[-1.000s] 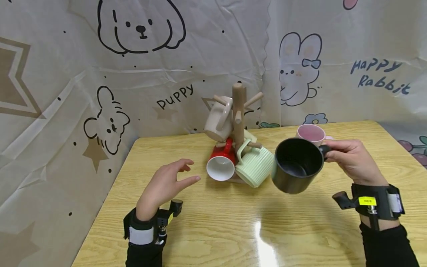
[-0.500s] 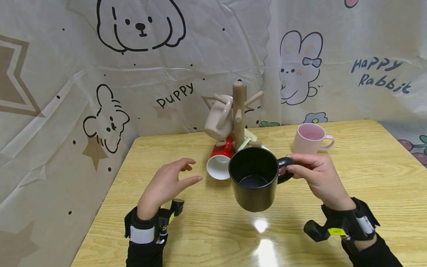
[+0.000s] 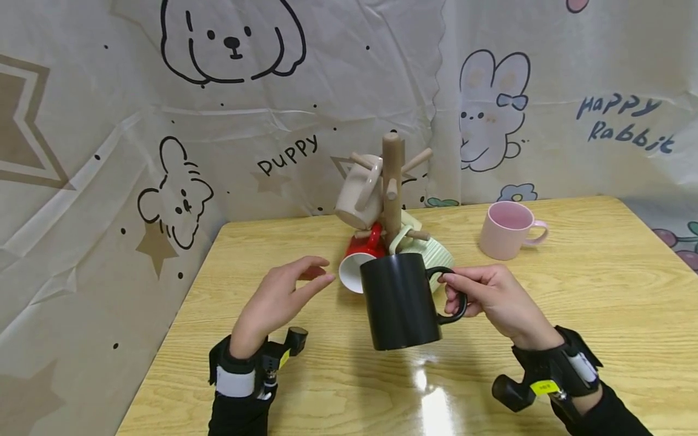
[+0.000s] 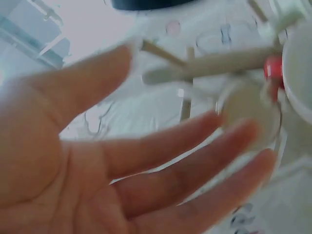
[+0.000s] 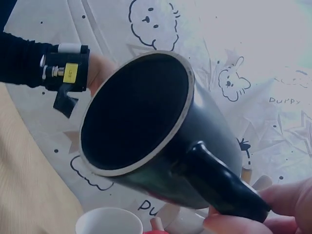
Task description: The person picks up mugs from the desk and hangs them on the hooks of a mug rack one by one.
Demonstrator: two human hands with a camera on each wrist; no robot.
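By its handle, my right hand (image 3: 496, 297) pinches a black mug (image 3: 400, 303) above the table, slightly tilted, in front of a wooden mug rack (image 3: 392, 181). The right wrist view shows the mug's dark round underside with a pale ring. My left hand (image 3: 278, 297) is held left of the mug, apart from it and touching nothing, fingers extended, as the left wrist view also shows. Hanging on the rack are a cream mug (image 3: 354, 197), a red mug (image 3: 357, 247) with a white inside, and a light green ribbed mug (image 3: 438, 253), partly hidden behind the black mug.
A pink mug (image 3: 501, 239) stands upright at the back right of the wooden table (image 3: 589, 290). Something pale yellow (image 3: 410, 220) shows behind the rack's post. Bare upper pegs (image 3: 417, 160) stick out from the rack. A printed cloth (image 3: 272, 109) hangs behind the table.
My right hand has carried the black mug leftward and lower, from beside the green mug to before the rack. The mug has turned from showing its inside to showing its side. The left hand barely moved.
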